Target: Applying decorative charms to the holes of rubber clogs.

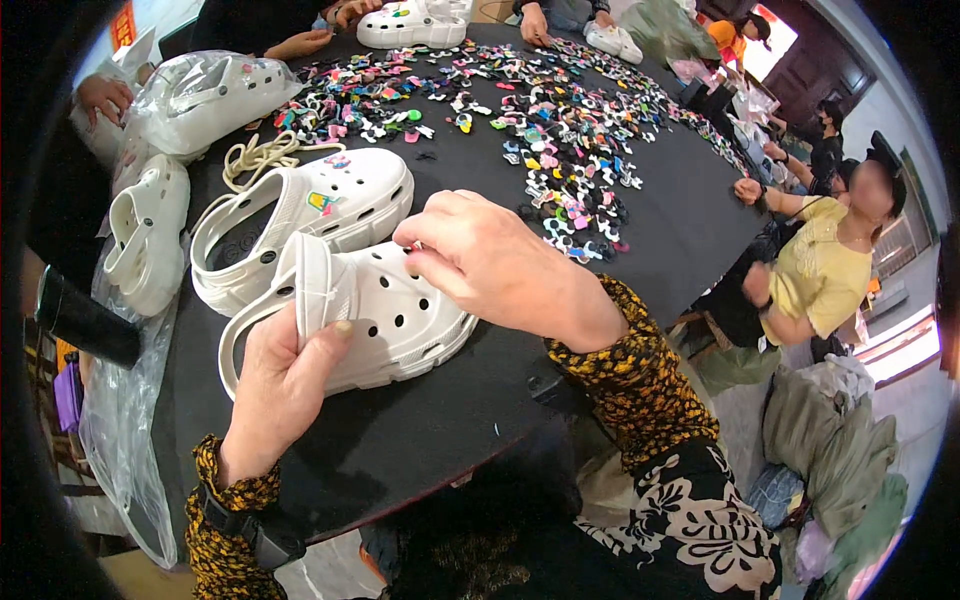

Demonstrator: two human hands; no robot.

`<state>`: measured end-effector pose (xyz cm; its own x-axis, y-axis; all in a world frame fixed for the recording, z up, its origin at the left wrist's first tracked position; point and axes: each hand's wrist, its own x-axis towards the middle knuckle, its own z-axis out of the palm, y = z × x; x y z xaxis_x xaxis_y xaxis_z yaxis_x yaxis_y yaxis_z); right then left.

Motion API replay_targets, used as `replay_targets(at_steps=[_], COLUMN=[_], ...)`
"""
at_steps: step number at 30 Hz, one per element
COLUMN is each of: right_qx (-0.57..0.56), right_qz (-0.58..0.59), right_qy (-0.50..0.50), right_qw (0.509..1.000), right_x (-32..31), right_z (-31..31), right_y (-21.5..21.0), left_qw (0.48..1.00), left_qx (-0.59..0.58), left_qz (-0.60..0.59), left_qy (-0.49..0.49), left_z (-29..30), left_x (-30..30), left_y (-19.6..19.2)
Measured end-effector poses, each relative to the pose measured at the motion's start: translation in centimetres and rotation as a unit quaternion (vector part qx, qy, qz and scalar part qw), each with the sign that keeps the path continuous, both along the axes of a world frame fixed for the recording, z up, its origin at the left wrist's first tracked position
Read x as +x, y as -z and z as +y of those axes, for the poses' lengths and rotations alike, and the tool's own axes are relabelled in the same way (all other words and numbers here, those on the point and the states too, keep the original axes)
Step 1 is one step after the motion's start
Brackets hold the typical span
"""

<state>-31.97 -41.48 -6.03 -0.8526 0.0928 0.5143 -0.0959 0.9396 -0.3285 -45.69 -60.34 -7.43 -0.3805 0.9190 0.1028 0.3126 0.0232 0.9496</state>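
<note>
1. Left hand (285,375) has a solid grip on the near clog (390,350), a white one. Thumb's on the outside, by the strap, and the other fingers are mostly hidden behind.
2. Right hand (510,265) is bent over the top of that same clog, thumb and forefinger close together by the holes. There's a tiny reddish bit at the fingertips, but too much is covered for me to tell if it's being pinched.
3. The near clog sits on the black tabletop (430,430), toe pointing right, close to the front edge.
4. Just behind it is a second clog (375,185), also white, with a yellow-and-green charm (321,203) on its side and a pink charm (338,160) further up.
5. Some pale cord (260,155) is looped behind that one.
6. Loads of loose colourful charms (575,180) are spread across the middle and far side.
7. Off to the left: a bagged clog (225,90), a bare clog (160,235) and a black cup (85,320).
</note>
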Motion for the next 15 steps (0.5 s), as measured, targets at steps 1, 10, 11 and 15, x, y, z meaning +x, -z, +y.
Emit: replay_targets(at_steps=[1,10,11,15], right_qx=[-0.011,-0.148,-0.176,-0.303], right_qz=[-0.021,0.007,0.012,-0.042], right_qy=[-0.006,-0.028,-0.023,0.039], right_qw=[1.000,0.989,0.984,0.951], right_x=[0.0,-0.9,-0.9,-0.9], right_z=[0.2,1.2,1.2,0.8], right_y=[-0.1,1.2,1.2,1.0], left_qw=[1.000,0.977,0.977,0.981], left_qx=[0.002,0.052,0.057,0.033], left_qz=[-0.001,-0.180,-0.182,-0.167], left_qy=[-0.002,-0.102,-0.099,-0.087], left_z=[0.0,0.1,0.2,0.2], left_x=[-0.1,-0.5,-0.4,-0.7], left_y=[0.0,0.5,0.4,0.7])
